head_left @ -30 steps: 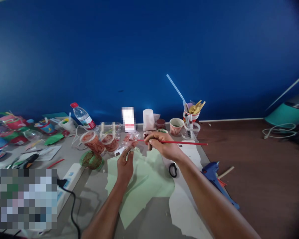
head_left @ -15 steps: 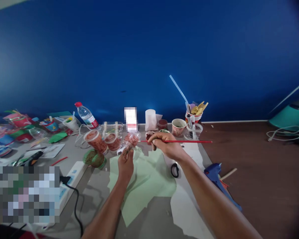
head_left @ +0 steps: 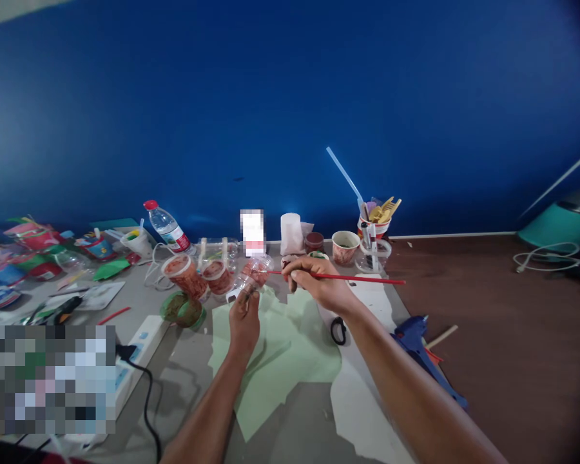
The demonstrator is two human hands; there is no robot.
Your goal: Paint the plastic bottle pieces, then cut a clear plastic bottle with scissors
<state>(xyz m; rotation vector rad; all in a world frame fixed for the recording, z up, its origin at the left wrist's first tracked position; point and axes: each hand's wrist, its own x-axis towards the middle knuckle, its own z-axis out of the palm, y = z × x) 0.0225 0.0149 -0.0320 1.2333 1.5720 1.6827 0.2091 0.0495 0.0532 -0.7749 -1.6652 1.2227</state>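
Observation:
My left hand [head_left: 244, 320] grips a clear plastic bottle piece [head_left: 251, 276] streaked with reddish-brown paint, tilted over the light green paper [head_left: 280, 361]. My right hand [head_left: 319, 283] pinches a thin red brush [head_left: 357, 278], handle pointing right, tip touching the bottle piece. Two more painted clear cups [head_left: 186, 276] [head_left: 218, 276] stand just left of it.
A paint-smeared green lid [head_left: 182, 309], black scissors [head_left: 338, 330], a blue glue gun [head_left: 415, 341], a white power strip [head_left: 142, 335] with black cable, a water bottle [head_left: 167, 227], paper cups [head_left: 344, 247] and a tool cup [head_left: 374, 222] surround the paper. Craft clutter fills the left.
The brush handle has dipped slightly at its right end and my right hand shifted a little left. The left hand keeps its hold on the bottle piece.

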